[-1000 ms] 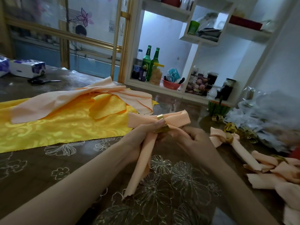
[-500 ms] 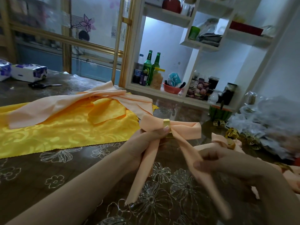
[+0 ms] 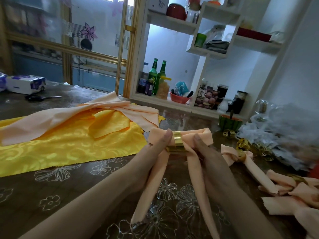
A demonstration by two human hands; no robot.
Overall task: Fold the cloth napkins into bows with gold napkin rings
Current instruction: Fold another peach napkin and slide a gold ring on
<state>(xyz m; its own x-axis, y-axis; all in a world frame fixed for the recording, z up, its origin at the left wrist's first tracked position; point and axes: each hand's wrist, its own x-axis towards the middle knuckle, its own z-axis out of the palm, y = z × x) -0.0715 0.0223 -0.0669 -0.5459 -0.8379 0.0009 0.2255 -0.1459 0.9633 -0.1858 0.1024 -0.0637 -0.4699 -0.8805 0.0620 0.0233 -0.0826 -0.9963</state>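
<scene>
Much of the grasp is hidden: the 2 tails of the peach napkin [image 3: 156, 183] hang down over both palms, so only the thumbs and the hand edges show, and the fingers behind the fabric cannot be made out. The right frame edge cuts off the finished bows [image 3: 283, 188] lying on the counter [image 3: 51, 195], and the crumpled clear plastic [image 3: 284, 126] behind them is blurred. The tissue pack [image 3: 25, 83] at the far left sits beside another one cropped by the frame. The napkin is held above the counter in the middle of the view, already shaped into a bow with 2 loops and cinched by a gold napkin ring [image 3: 177, 140] at its centre. The left grip [image 3: 155, 152] pinches the left loop, its thumb pressed against the cloth just beside the ring. The right grip [image 3: 207, 152] pinches the right loop the same way, its thumb flat on the fabric on the ring's other side. Both tails trail down between the forearms, their ends near the counter. To the left lie a yellow cloth [image 3: 60, 149] and loose peach napkins [image 3: 51, 121] draped across it. Spare gold rings [image 3: 255, 147] are heaped near the plastic, just beyond 1 more finished bow [image 3: 241, 156].
</scene>
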